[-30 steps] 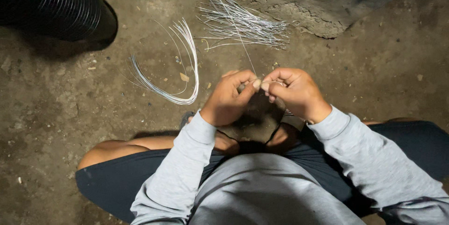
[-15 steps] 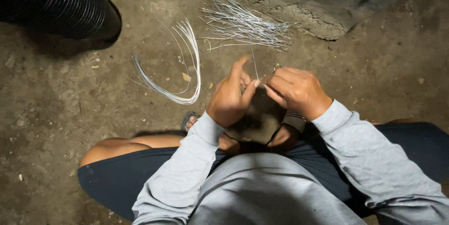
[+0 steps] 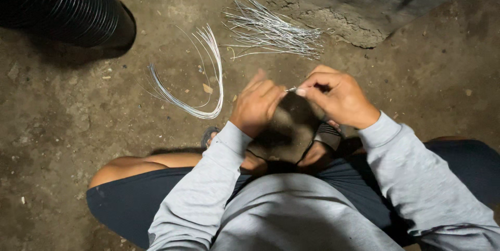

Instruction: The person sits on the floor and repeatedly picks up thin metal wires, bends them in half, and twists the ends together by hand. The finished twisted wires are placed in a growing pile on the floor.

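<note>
Both hands meet above the feet: right hand (image 3: 341, 97) fingers pinch a short thin silver wire (image 3: 290, 89), lying crosswise toward the left hand (image 3: 258, 106), whose fingers clench its other end.

Curved wires (image 3: 200, 92) left of, seemingly, straight wires (image 3: 271, 29)

wires (image 3: 271, 29): shiny metal | floor (image 3: 62, 126): rough concrete (dusty) | pipe (image 3: 62, 6): ribbed plastic

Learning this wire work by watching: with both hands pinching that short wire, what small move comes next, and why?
Probably a twist or bend: left hand and right hand pinch a short wire between them, ends barely showing. The curved bundle lies untouched.
</note>
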